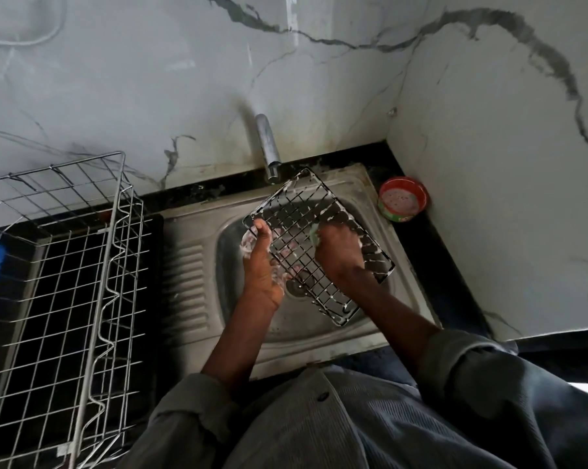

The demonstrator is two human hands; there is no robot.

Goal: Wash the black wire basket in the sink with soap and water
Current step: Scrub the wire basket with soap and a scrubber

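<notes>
- I've got the black rectangular wire basket (319,245) held tilted over the bowl of the stainless steel sink (197,275), its far corner just under the grey metal tap spout (268,147), its near corner low above the drain.
- My left hand (262,262) grips the basket's left edge, thumb on top of the wires, fingers curled beneath, suds on the skin.
- My right hand (338,252) sits on top of the grid, fingers closed round a pale green scrubbing pad (314,233) pressed against the wires.
- Foam clings along the rim and crossings, so I judge we're mid-scrub, rinse not yet done.
- Key relation: the basket's long axis runs from the tap down toward my right side, and the right hand sits about midway along it, so the unscrubbed lower end lies toward my body from that hand.
- A round red tub of soap paste (403,199) waits on the black counter at right; a larger silver wire rack (59,265) stands at left.
</notes>
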